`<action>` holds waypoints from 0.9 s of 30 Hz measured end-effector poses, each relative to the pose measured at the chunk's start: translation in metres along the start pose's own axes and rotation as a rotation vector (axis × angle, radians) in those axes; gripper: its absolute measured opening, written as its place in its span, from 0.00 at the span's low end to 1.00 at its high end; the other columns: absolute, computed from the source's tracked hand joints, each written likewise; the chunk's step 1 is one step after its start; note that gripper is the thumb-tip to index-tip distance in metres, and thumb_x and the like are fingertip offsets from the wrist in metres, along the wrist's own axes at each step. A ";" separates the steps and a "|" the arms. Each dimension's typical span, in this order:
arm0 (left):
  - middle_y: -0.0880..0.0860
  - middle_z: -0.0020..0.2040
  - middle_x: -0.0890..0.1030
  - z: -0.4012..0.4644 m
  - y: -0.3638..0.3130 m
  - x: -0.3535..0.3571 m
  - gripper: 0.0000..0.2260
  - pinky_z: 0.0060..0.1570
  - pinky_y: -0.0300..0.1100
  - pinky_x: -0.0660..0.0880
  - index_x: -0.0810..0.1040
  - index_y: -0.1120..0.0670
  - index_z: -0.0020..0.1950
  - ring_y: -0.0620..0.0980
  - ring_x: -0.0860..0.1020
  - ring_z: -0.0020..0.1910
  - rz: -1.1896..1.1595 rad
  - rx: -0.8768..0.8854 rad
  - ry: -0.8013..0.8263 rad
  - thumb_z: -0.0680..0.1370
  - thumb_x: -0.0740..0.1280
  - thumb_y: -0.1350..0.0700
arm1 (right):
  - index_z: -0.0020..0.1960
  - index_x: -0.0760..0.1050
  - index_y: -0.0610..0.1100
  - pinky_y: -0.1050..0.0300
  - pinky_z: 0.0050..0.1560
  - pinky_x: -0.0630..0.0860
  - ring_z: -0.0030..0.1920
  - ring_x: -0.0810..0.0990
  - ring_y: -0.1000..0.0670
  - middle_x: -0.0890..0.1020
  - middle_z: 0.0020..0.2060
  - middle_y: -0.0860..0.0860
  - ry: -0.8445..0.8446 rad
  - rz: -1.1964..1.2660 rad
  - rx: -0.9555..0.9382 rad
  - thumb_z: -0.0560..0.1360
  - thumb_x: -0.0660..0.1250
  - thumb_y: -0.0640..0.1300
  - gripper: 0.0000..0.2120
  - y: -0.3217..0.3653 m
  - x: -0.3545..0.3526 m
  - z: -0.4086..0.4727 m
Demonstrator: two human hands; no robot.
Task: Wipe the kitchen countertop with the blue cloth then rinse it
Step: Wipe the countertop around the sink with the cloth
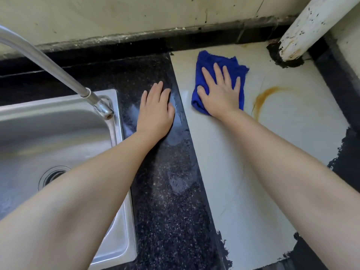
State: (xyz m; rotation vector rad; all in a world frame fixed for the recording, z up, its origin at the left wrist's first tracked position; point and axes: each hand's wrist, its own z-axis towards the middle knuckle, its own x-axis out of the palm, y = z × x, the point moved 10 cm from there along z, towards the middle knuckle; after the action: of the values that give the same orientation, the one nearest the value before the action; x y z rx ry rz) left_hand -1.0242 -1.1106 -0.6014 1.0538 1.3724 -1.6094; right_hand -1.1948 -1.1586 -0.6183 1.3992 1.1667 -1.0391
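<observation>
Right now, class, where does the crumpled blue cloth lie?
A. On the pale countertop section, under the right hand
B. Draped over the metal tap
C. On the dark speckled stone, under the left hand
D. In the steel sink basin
A: the crumpled blue cloth lies flat on the pale countertop section, pressed under the open right hand, while the left hand rests bare on the dark speckled stone.
</observation>
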 end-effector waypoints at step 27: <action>0.59 0.71 0.67 0.000 0.002 0.006 0.23 0.70 0.53 0.56 0.69 0.60 0.67 0.56 0.64 0.71 0.083 -0.012 0.053 0.78 0.48 0.51 | 0.76 0.52 0.51 0.44 0.74 0.44 0.76 0.48 0.49 0.53 0.77 0.51 -0.028 -0.023 -0.231 0.81 0.48 0.53 0.24 0.040 -0.007 0.042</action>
State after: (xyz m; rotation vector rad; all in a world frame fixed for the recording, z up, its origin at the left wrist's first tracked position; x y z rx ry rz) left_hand -1.0244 -1.1110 -0.6074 1.1389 1.3536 -1.5203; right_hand -1.1569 -1.2022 -0.6106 1.1893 1.2422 -0.9059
